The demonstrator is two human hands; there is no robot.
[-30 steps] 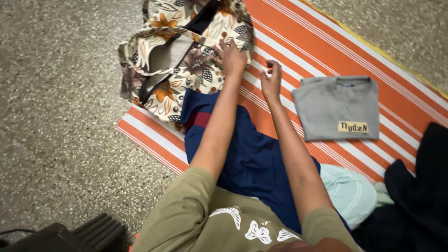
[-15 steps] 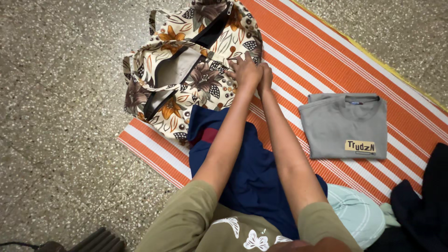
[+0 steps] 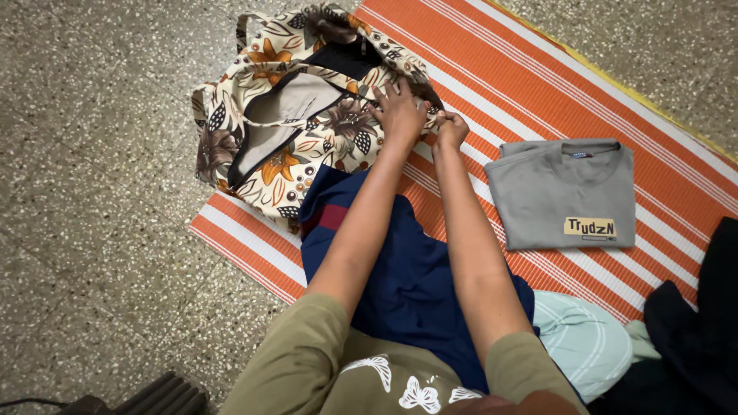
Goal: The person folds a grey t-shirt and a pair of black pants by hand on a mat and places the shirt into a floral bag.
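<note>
A floral cloth bag point(image 3: 307, 123) in cream, brown and orange lies open at the far left of an orange striped mat point(image 3: 538, 84). My left hand point(image 3: 400, 111) presses flat on the bag's near side, fingers spread. Beside it, my right hand point(image 3: 450, 127) pinches the bag's edge with closed fingers. A dark blue garment point(image 3: 407, 269) with a maroon band lies under my forearms, one end touching the bag.
A folded grey T-shirt point(image 3: 565, 192) with a yellow patch lies on the mat to the right. Pale green cloth point(image 3: 584, 338) and a dark garment point(image 3: 699, 323) sit at the lower right. Speckled stone floor point(image 3: 100, 192) surrounds the mat; a dark ridged object point(image 3: 154, 396) is at the bottom left.
My right hand moved from open above the mat to beside my left hand and closed on the bag's edge. The bag's opening has spread wider.
</note>
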